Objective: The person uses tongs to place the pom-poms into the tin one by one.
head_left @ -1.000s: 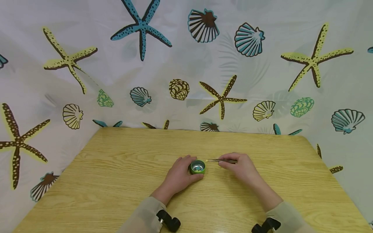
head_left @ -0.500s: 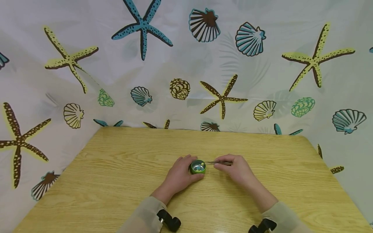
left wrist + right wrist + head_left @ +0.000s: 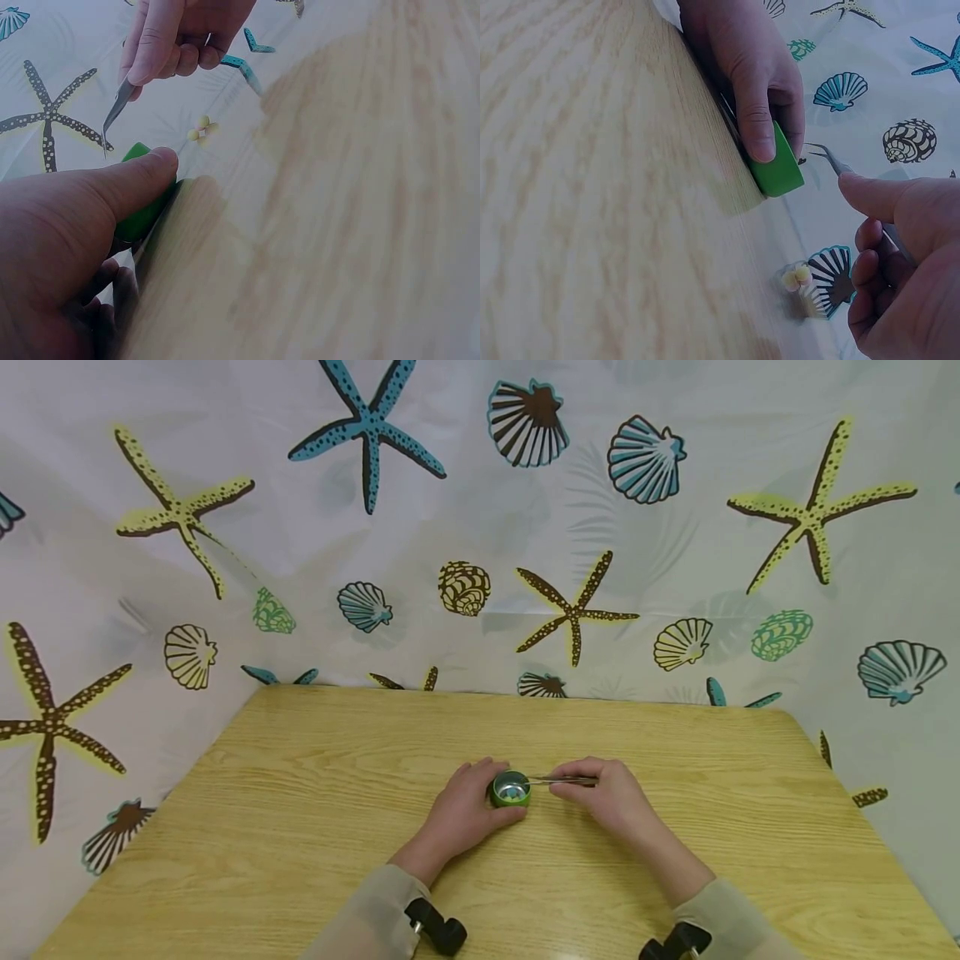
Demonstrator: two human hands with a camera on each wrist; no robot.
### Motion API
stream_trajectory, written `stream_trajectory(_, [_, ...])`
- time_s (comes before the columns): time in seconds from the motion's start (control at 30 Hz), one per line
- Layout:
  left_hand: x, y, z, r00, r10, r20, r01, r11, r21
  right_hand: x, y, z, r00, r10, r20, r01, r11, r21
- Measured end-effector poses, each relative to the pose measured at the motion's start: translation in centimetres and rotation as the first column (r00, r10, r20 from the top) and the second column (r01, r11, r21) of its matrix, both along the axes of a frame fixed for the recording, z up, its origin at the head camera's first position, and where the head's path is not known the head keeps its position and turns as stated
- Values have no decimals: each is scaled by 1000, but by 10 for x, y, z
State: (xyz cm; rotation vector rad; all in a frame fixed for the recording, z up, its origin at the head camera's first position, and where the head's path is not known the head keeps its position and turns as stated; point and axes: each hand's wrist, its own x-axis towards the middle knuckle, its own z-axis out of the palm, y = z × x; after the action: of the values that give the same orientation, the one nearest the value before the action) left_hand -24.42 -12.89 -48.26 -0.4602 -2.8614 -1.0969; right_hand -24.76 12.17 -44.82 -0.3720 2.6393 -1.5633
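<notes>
Left hand (image 3: 455, 814) grips the small green tin (image 3: 511, 789) at the centre of the tabletop (image 3: 300, 793), fingers curled round its side. Right hand (image 3: 609, 797) pinches tweezers (image 3: 558, 781), tips poised over the tin's rim. Tiny yellow beads (image 3: 797, 277) lie just beside it.

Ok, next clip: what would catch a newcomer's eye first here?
Probably the two hands meeting mid-table: the left hand grips a small green tin, while the right hand pinches thin metal tweezers with the tips over the tin's open top. Behind the wooden table hangs a loud curtain printed with starfish and shells.
</notes>
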Motion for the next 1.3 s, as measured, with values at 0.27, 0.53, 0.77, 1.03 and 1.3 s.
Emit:
stream_trajectory(0.27, [0, 1, 0, 1000, 0, 1, 0, 1000, -2, 1, 2, 1, 1000, -1, 9, 2, 1000, -9])
stream_trajectory(0.53, [1, 1, 1, 1000, -1, -3, 1, 1000, 1, 1, 10, 7, 997, -64, 37, 64, 998, 0])
stream_trajectory(0.77, [0, 0, -2, 1000, -1, 1, 1, 1000, 6, 0, 21, 8, 995, -100, 21, 100, 995, -2])
stream_trajectory(1.03, [-1, 0, -4, 1000, -3, 1, 3, 1000, 8, -4, 31, 3, 991, -125, 39, 125, 992, -12])
stream_trajectory(1.3, [0, 0, -3, 1000, -6, -4, 6, 1000, 13, -10, 41, -4, 990, -131, 49, 131, 991, -7])
